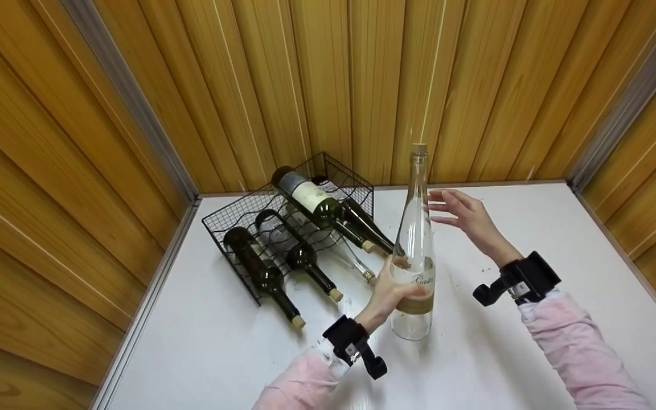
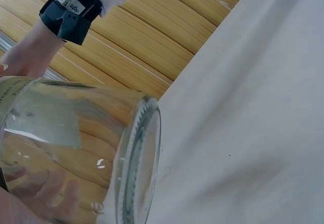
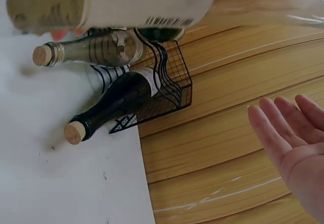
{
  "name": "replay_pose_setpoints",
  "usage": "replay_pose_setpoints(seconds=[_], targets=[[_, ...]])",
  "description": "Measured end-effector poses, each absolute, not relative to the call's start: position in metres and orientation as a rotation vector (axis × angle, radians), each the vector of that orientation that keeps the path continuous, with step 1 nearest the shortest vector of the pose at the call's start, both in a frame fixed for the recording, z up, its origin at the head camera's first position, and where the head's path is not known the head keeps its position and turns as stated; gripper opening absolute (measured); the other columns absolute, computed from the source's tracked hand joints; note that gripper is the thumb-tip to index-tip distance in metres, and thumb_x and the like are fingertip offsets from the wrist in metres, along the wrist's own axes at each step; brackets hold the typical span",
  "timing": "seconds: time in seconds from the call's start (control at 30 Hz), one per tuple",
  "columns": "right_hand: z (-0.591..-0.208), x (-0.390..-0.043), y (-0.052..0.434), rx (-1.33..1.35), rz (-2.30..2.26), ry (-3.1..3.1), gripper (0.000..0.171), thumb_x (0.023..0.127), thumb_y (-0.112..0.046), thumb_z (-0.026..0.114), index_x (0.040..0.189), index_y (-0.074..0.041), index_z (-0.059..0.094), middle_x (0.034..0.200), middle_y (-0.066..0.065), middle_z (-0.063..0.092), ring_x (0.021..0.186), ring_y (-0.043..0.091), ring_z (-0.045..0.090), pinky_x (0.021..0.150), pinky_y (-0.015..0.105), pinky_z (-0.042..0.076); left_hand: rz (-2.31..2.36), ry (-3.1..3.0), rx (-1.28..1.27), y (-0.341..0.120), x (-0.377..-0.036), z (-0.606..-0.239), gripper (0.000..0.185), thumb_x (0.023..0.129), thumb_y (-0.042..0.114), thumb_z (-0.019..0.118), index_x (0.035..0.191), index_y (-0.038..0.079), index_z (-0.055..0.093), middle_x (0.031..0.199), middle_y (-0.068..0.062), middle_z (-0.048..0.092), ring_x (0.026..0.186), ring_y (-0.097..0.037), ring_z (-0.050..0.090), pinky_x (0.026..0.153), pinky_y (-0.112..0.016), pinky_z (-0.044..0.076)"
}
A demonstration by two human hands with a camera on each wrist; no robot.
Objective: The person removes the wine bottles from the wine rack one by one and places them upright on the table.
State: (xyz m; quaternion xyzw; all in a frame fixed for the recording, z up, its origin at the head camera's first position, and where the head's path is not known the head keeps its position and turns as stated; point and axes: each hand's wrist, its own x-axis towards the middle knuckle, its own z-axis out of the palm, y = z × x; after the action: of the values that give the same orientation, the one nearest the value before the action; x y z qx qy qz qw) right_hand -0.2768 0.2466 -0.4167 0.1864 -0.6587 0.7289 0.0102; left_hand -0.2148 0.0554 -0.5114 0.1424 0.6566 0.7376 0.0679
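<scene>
A tall clear glass bottle (image 1: 414,250) with a cork and a pale label stands upright on the white table (image 1: 533,353). My left hand (image 1: 392,287) grips its lower body from the left. In the left wrist view the bottle's base (image 2: 136,163) fills the left side, with my fingers (image 2: 48,191) seen through the glass. My right hand (image 1: 464,215) hovers open just right of the bottle's shoulder, fingers straight, touching nothing; the right wrist view shows its open palm (image 3: 291,133) and the bottle's label (image 3: 111,1).
A black wire rack (image 1: 282,219) at the back left corner holds several corked dark and clear bottles (image 1: 311,199) lying with necks toward me; it also shows in the right wrist view as the rack (image 3: 172,82). Wooden panel walls (image 1: 328,80) enclose the table on three sides.
</scene>
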Motion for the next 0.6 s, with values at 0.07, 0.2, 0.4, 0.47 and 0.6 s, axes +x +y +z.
replay_pose_setpoints(seconds=[0.07,0.2,0.4,0.47,0.6], targets=[[-0.42,-0.279,0.244,0.581,2.384,-1.983,0.028,0.098,-0.016,0.039,0.115,-0.001,0.056,0.115,0.02,0.052,0.102,0.031,0.053,0.081,0.041,0.045,2.202,1.994,0.421,0.057,-0.216,-0.515,0.065,0.055,0.014,0.074,0.112,0.006,0.046,0.097,-0.004,0.055,0.087,-0.018,0.053,0.078,-0.035,0.042],[-0.423,-0.279,0.233,0.565,2.519,-1.913,0.032,0.098,-0.024,0.04,0.117,0.0,0.051,0.111,0.018,0.053,0.1,0.03,0.054,0.081,0.043,0.045,2.18,2.025,0.401,0.059,-0.217,-0.521,0.057,0.055,0.013,0.074,0.105,0.005,0.047,0.093,-0.004,0.056,0.083,-0.017,0.054,0.076,-0.033,0.043],[-0.42,-0.28,0.216,0.422,2.628,-1.907,0.044,0.097,-0.036,0.037,0.115,0.002,0.047,0.112,0.019,0.055,0.105,0.037,0.05,0.083,0.047,0.042,2.205,1.996,0.384,0.062,-0.213,-0.524,0.055,0.056,0.013,0.073,0.105,0.005,0.049,0.088,-0.002,0.058,0.08,-0.016,0.055,0.072,-0.032,0.044],[-0.419,-0.281,0.211,0.399,2.632,-1.931,0.048,0.097,-0.039,0.036,0.117,0.003,0.046,0.114,0.02,0.055,0.107,0.038,0.049,0.084,0.046,0.042,2.221,1.979,0.384,0.062,-0.211,-0.522,0.056,0.057,0.012,0.072,0.107,0.003,0.049,0.088,-0.002,0.058,0.08,-0.016,0.055,0.072,-0.032,0.044],[-0.418,-0.282,0.201,0.383,2.625,-1.971,0.056,0.097,-0.041,0.034,0.124,0.007,0.041,0.116,0.022,0.053,0.106,0.036,0.051,0.086,0.046,0.04,2.228,1.971,0.372,0.062,-0.207,-0.518,0.057,0.057,0.008,0.071,0.109,0.003,0.049,0.087,-0.002,0.058,0.079,-0.017,0.055,0.072,-0.034,0.044]])
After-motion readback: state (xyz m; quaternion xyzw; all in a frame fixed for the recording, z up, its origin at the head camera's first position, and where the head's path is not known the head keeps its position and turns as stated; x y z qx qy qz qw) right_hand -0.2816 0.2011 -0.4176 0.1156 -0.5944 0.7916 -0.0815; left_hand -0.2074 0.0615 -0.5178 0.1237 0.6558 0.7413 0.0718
